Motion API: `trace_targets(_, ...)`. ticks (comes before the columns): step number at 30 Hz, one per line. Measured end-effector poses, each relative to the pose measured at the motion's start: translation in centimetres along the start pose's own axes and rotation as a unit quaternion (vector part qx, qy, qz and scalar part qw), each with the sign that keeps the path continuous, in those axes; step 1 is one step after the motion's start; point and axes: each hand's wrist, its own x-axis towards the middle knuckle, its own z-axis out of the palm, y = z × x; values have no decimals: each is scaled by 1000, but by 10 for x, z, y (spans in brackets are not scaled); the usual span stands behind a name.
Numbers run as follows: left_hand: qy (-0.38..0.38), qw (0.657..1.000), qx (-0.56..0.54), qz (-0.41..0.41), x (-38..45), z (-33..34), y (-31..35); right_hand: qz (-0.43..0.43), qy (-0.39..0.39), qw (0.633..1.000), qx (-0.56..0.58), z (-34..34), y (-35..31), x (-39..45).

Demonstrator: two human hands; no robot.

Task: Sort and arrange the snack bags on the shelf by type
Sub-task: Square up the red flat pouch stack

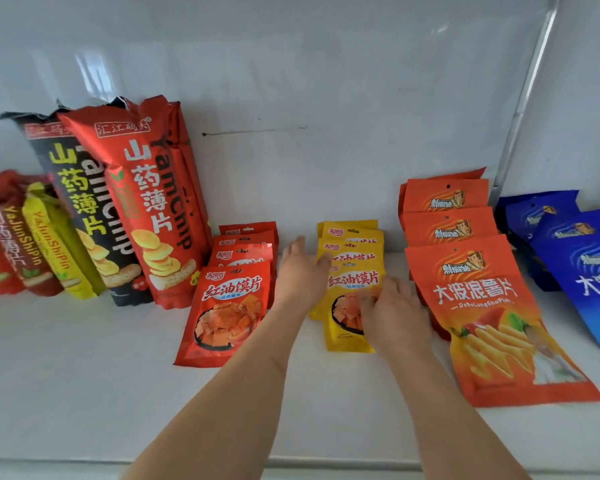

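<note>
Snack bags stand in rows by type on a white shelf [84,375]. A row of small yellow bags [350,258] sits at the centre. My left hand [300,271] rests open against the left side of this yellow row. My right hand [394,310] lies flat on the front yellow bag, fingers spread. To the left stands a row of small red bags [229,306]. Right of my hands is a row of orange chip bags [492,306], then blue bags [582,265]. Tall red [146,202] and black [80,209] yam chip bags lean at the back left.
Smaller red and yellow tube bags [32,237] stand at the far left. A white back wall [291,81] rises behind the rows. A metal upright [527,98] runs down at the right. The shelf's front edge [84,462] lies near the frame bottom.
</note>
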Motion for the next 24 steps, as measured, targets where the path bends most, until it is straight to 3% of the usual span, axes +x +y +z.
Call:
trace_targets(2, 73, 996, 12, 45, -6, -29, -9, -26, 33, 999, 19, -5, -15, -4)
trace_targets(5, 134, 988, 71, 23, -6, -70, -39, -77, 26, 992, 95, -6, -49, -15)
trace_targets(8, 105, 982, 155, -25, -9, -94, -70, -110, -57, 976, 182, 7, -86, -29)
trace_targets(12, 82, 981, 162, -68, -19, -101, -101, -69, -146, 954, 253, 42, -129, -34)
trace_targets(18, 58, 992, 47, -100, -17, -100, -118, -53, -111, 971, 204, 74, -144, -29)
trace_targets(24, 2, 993, 49, -108, 3, -100, -118, -43, -75, 977, 196, 73, -138, -21)
